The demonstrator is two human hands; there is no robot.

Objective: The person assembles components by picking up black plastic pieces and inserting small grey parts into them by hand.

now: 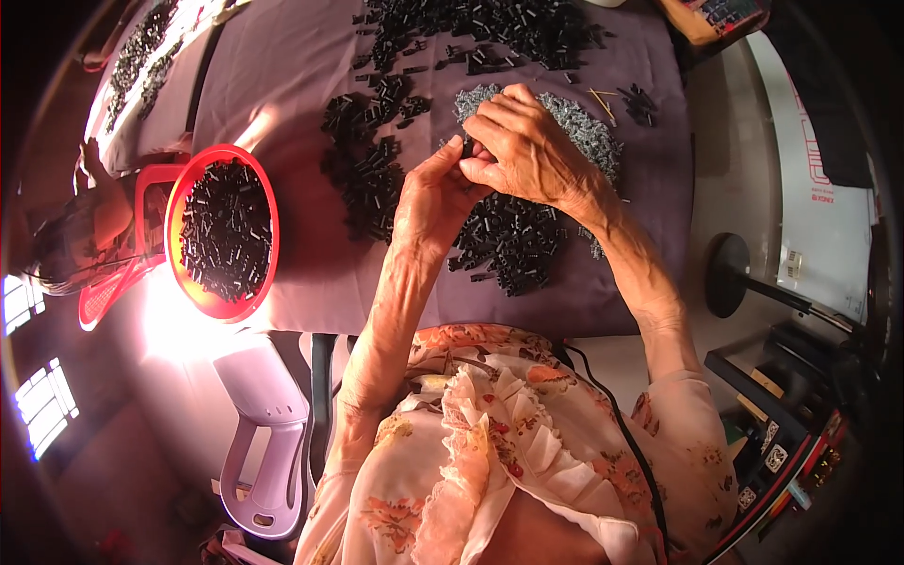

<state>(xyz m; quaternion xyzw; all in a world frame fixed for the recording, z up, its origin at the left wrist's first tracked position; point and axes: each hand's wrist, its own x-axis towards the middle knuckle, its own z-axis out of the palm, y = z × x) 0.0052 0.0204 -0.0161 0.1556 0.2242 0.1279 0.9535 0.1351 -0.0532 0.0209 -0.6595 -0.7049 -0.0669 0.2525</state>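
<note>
My left hand [435, 193] and my right hand [523, 141] meet over the purple cloth-covered table [292, 85], fingertips pinched together on a small black part [468, 148] that is mostly hidden between them. Under the right hand lies a heap of small grey metal pieces [589, 132]. Just below the hands sits a pile of small black parts [508, 245]. Another spread of black parts [363, 169] lies to the left of my left hand.
A red round bowl [179, 198] full of black parts hangs over the table's left edge. More black parts [499, 28] cover the far side. A white plastic chair [268, 414] stands lower left, a black lamp base [727, 275] at right.
</note>
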